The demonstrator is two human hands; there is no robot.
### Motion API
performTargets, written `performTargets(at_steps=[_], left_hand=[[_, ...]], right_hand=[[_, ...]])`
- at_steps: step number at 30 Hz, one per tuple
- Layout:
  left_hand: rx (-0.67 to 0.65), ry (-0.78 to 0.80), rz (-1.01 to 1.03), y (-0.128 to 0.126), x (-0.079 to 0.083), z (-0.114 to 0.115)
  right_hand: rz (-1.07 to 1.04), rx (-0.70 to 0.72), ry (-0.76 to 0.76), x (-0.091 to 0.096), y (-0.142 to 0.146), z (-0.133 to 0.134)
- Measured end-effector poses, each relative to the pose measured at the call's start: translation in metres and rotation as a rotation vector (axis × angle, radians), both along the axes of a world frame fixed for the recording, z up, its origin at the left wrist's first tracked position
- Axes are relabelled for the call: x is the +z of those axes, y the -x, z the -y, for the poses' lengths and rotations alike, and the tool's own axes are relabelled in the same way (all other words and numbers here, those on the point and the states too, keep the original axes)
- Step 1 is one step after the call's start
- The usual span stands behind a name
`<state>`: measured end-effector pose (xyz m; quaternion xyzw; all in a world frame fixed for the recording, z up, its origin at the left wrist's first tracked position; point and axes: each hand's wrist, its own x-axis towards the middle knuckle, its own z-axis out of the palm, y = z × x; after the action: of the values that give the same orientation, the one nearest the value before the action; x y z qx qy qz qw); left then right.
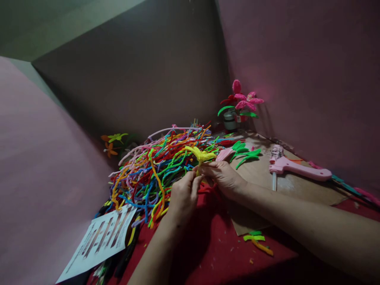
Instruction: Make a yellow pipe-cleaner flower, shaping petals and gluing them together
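A yellow pipe-cleaner flower (201, 155) stands upright between my two hands, petals spread at the top. My left hand (184, 190) pinches it low down, at the stem. From the other side my right hand (223, 177) has its fingers closed on the same flower just under the petals. The fingertips of both hands meet there and partly hide the stem. Right behind them lies a large tangled heap of coloured pipe cleaners (166, 170). Close to my right hand rest a pale pink petal piece (225, 154) and several green pipe-cleaner leaves (247, 156).
A pink glue gun (299, 168) lies on a brown cardboard sheet (308, 192) at right. Finished pink flowers (247, 101) stand at the back, orange ones (110, 149) at left. A printed paper (101, 241) and short pipe-cleaner scraps (257, 239) lie on the red cloth (219, 253).
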<state>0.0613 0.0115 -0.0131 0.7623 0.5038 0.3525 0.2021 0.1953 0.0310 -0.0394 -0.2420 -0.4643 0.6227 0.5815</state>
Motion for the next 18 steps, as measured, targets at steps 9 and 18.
performTargets(at_steps=[9, 18], left_hand=[[-0.059, 0.229, 0.291, 0.001, 0.003, 0.000], [-0.379, 0.891, 0.842, 0.013, 0.010, -0.004]], right_hand=[[0.006, 0.091, -0.026, 0.002, -0.001, 0.000], [-0.013, 0.196, -0.096, 0.001, -0.004, -0.001]])
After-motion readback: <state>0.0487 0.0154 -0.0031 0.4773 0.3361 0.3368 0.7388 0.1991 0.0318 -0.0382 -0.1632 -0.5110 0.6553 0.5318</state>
